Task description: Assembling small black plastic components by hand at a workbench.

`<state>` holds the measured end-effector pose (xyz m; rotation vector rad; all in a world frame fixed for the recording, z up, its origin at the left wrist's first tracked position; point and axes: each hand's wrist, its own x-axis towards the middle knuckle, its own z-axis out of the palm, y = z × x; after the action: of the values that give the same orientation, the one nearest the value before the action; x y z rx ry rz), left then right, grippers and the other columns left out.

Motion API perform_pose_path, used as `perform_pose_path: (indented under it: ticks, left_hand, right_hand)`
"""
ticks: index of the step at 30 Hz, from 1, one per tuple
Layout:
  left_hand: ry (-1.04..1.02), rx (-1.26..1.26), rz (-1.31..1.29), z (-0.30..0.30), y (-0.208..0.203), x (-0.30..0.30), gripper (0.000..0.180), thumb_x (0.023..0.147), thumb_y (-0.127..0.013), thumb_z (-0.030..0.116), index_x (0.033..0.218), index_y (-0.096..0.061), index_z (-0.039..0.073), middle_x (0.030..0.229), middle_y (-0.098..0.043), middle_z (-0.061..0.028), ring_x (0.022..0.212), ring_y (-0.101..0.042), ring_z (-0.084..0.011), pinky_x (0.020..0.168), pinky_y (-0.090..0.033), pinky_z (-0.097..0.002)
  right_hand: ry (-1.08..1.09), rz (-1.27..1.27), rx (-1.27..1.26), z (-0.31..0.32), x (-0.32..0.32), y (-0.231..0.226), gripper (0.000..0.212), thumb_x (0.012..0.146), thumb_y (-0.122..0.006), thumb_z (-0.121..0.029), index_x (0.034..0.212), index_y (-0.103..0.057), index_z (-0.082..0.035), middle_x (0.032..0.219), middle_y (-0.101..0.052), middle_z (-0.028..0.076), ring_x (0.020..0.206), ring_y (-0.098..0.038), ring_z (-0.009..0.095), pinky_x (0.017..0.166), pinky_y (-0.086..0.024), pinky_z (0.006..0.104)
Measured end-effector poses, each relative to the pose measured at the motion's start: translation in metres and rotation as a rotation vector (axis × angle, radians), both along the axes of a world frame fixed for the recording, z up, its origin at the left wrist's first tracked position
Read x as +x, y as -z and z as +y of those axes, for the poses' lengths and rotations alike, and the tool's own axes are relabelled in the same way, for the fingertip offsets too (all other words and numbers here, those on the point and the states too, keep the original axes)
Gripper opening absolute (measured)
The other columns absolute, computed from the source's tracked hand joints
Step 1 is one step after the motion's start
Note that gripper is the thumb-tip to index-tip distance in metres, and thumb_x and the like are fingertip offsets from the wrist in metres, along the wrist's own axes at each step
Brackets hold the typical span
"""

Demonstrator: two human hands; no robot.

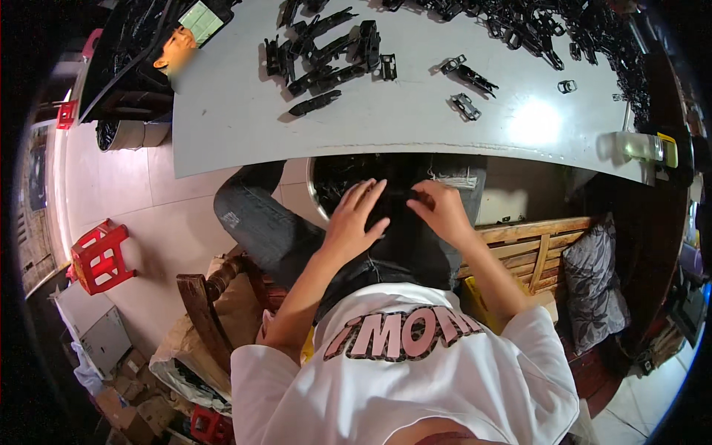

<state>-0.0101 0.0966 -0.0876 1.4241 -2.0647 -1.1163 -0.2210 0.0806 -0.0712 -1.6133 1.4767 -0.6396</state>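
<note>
My left hand [353, 226] hovers over my lap, just below the table's near edge, its fingers stretched out and the thumb apart. Nothing shows in it. To its right, my right hand [443, 211] is closed, thumb and fingertips drawn together. Something dark seems to be at its fingertips, but it blends into the black behind and I cannot make it out. Under the table edge, beside my left hand, is a round basin with a pale rim [312, 194]; its inside looks dark and its contents are hard to tell.
On the white table [237, 122] lie a heap of long black plastic parts [319, 55], a few loose ones [466, 107] and a bigger pile [534, 30] at the far right. A clear container [641, 147] sits at the right edge. A red stool [104, 256] stands left.
</note>
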Motion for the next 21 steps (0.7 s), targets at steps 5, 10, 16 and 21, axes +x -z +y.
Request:
perform_pose_path:
  ticks: [5, 10, 16, 21]
  left_hand:
    - [0.272, -0.086, -0.479, 0.030, 0.069, -0.003, 0.077, 0.074, -0.069, 0.043, 0.142, -0.033, 0.031, 0.150, -0.017, -0.0133, 0.134, -0.023, -0.0390, 0.100, -0.024, -0.0653]
    - [0.084, -0.302, -0.433, -0.002, 0.102, -0.015, 0.068, 0.076, -0.066, 0.042, 0.137, -0.040, 0.034, 0.144, -0.032, -0.0130, 0.129, -0.031, -0.0393, 0.100, -0.026, -0.0654]
    - [0.037, -0.252, -0.522, -0.034, 0.098, -0.009, 0.063, 0.074, -0.068, 0.037, 0.133, -0.045, 0.033, 0.144, -0.031, -0.0162, 0.126, -0.034, -0.0419, 0.099, -0.027, -0.0642]
    - [0.024, -0.202, -0.631, -0.022, 0.090, 0.026, 0.065, 0.076, -0.067, 0.037, 0.136, -0.043, 0.029, 0.146, -0.028, -0.0162, 0.130, -0.028, -0.0442, 0.099, -0.023, -0.0677]
  right_hand:
    - [-0.115, 0.225, -0.048, 0.014, 0.006, -0.004, 0.020, 0.078, -0.067, -0.009, 0.097, -0.063, -0.003, 0.078, -0.060, 0.011, 0.067, -0.062, 0.028, 0.059, -0.050, 0.0360]
    - [-0.212, 0.264, -0.126, 0.022, 0.007, -0.011, 0.020, 0.078, -0.065, -0.007, 0.098, -0.064, -0.004, 0.079, -0.060, 0.010, 0.066, -0.062, 0.027, 0.058, -0.050, 0.0345]
    - [-0.253, 0.209, -0.170, 0.027, 0.013, -0.020, 0.017, 0.078, -0.064, -0.006, 0.095, -0.064, -0.003, 0.081, -0.061, 0.011, 0.067, -0.062, 0.028, 0.060, -0.051, 0.0352]
    - [-0.262, 0.181, -0.194, 0.016, 0.015, -0.033, 0.018, 0.077, -0.065, -0.004, 0.095, -0.065, -0.002, 0.081, -0.062, 0.012, 0.067, -0.062, 0.027, 0.059, -0.051, 0.0346]
